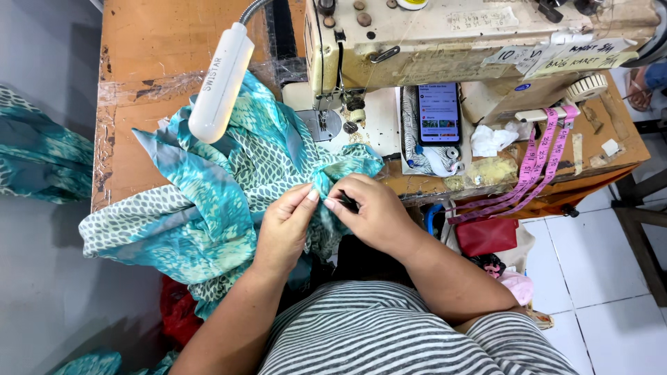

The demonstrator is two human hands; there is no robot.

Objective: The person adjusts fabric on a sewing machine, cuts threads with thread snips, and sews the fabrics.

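Worn orange wood tops the table, which carries a cream sewing machine and a white gooseneck lamp. Teal patterned fabric spills from under the machine's needle across the table and over its near edge toward the person's lap. The left hand pinches a fold of the fabric between thumb and forefinger, its grip pressed together. The right hand, touching the left at the fingertips, closes on the same fold and on a small dark tool, too hidden to identify. A lit phone leans behind the machine bed, and a pink tape measure hangs over the table's right side.
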